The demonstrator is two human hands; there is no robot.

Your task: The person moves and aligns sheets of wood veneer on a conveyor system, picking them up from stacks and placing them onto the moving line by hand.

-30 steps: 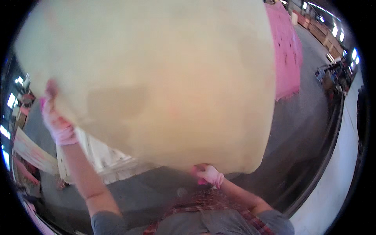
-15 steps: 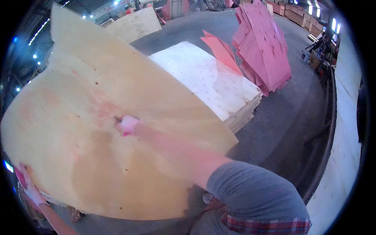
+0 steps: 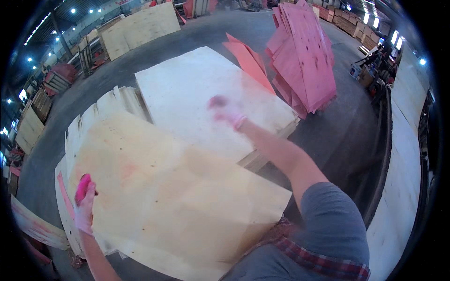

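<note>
A large, thin, tan wood veneer sheet (image 3: 187,201) with small knots and faint pink stains lies slanted across the pile in front of me. At its left edge is my left hand (image 3: 85,203), in a white glove with pink fingers, closed on the sheet's border. My right hand (image 3: 228,112), gloved alike and blurred by motion, reaches out over a pale stack of veneer sheets (image 3: 187,84). Its thumb and fingers look apart, with nothing visible between them. Under the tan sheet, ragged edges of other veneer sheets (image 3: 110,105) stick out.
Pink sheets (image 3: 304,56) lean in a tall pile beyond the pale stack, with an orange-red sheet (image 3: 251,61) beside them. A long pale board surface (image 3: 403,178) runs along my right. Another board stack (image 3: 140,30) stands far left on the grey floor (image 3: 328,150).
The tan sheet has come down and nearer me, uncovering more of the stacks behind. My right hand has left its surface and moved right and away; my left hand has shifted right and slightly up.
</note>
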